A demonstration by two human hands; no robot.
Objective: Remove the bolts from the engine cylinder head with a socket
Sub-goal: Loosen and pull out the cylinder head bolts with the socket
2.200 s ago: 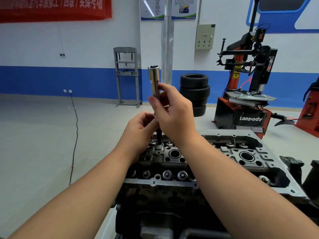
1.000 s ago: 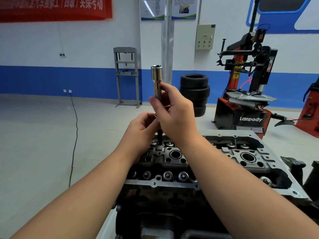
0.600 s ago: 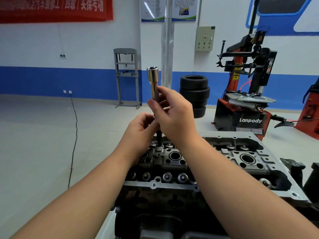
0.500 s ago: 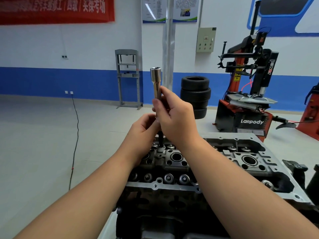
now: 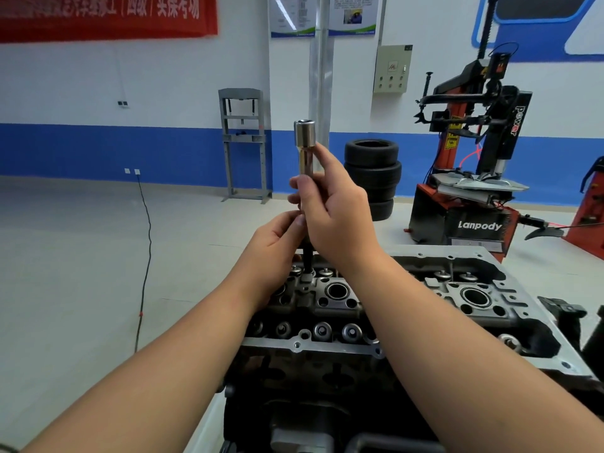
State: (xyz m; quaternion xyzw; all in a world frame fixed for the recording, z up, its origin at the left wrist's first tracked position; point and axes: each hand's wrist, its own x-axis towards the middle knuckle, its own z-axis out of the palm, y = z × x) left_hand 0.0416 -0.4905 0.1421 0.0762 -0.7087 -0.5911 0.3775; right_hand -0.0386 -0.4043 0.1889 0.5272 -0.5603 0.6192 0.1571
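Chrome socket (image 5: 304,148) stands upright over the cylinder head (image 5: 330,299); your right hand (image 5: 333,214) is clamped on its shaft, left hand (image 5: 277,243) pinching lower, likely steadying it on the bolt (image 5: 307,260)

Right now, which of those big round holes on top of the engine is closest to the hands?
The left round hole in the cylinder head, just right of the dark shaft below the socket. The other large hole sits farther right, clear of both hands.
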